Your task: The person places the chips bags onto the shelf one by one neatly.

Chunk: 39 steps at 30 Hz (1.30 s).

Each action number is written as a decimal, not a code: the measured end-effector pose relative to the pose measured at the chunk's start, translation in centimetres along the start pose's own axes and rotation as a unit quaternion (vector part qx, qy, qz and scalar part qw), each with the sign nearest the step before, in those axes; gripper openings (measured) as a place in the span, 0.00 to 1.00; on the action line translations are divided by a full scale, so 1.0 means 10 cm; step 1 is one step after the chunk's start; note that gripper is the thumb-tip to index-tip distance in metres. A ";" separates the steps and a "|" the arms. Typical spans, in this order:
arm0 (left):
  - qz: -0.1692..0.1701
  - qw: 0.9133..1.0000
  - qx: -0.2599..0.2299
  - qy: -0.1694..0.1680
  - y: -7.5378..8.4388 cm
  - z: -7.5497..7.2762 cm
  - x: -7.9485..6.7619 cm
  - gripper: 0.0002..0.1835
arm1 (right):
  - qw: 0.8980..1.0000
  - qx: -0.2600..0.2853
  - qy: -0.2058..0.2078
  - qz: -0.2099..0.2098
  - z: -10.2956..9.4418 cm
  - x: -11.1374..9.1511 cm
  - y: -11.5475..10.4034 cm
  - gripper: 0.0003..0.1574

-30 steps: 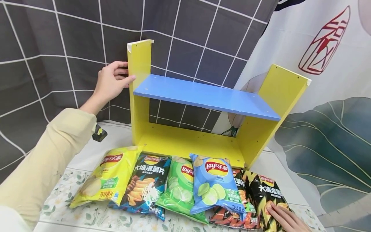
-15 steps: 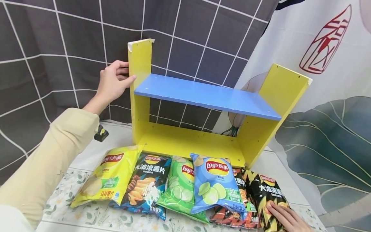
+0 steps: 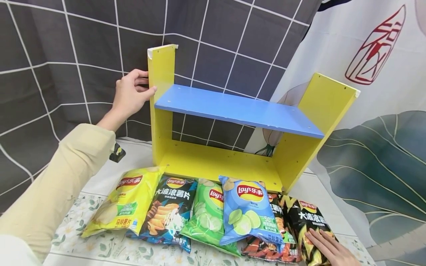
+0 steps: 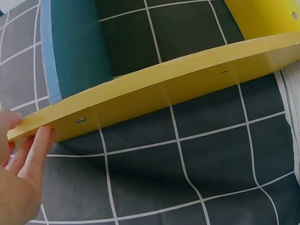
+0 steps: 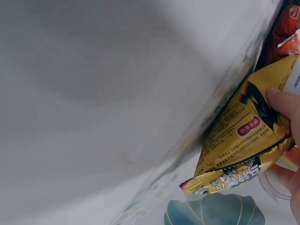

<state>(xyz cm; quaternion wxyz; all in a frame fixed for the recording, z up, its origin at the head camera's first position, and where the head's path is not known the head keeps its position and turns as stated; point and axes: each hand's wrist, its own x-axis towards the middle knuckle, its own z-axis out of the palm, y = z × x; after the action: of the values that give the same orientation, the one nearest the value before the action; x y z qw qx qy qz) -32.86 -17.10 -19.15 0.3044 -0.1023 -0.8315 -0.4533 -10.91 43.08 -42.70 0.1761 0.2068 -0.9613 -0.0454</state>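
Note:
In the head view my left hand (image 3: 128, 96) holds the left side panel (image 3: 163, 74) of a yellow shelf unit with a blue shelf board (image 3: 236, 111). Its thumb lies over the panel's front edge; the left wrist view shows the fingers against the outer face. At the lower right, my right hand (image 3: 329, 248) grips a black-and-gold Lay's chip bag (image 3: 311, 218), fingers on its printed front. From the right wrist camera, the thumb presses the bag's gold back (image 5: 234, 136). Part of that hand falls outside both views.
Left of it, in front of the unit, lie chip bags: yellow (image 3: 124, 201), dark blue (image 3: 166, 214), green (image 3: 209, 218), light blue (image 3: 249, 214) partly over a black-and-red one (image 3: 266, 251). A small black-and-yellow object (image 3: 117, 153) sits behind my left sleeve.
Hardly anything differs. My right hand and the black-and-gold bag have shifted very slightly; my left hand stays on the yellow panel.

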 end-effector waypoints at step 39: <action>0.032 0.996 0.015 0.085 -0.04 0.13 -0.02 0.20 | 0.980 -0.093 0.118 -0.129 -1.33 0.62 -0.11 0.42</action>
<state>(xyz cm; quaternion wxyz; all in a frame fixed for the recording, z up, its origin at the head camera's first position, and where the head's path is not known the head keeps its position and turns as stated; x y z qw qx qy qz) -33.43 -16.29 -20.04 0.3899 -0.0850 -0.8056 -0.4379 -11.02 39.36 -28.45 0.2998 0.3158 -0.8905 -0.1319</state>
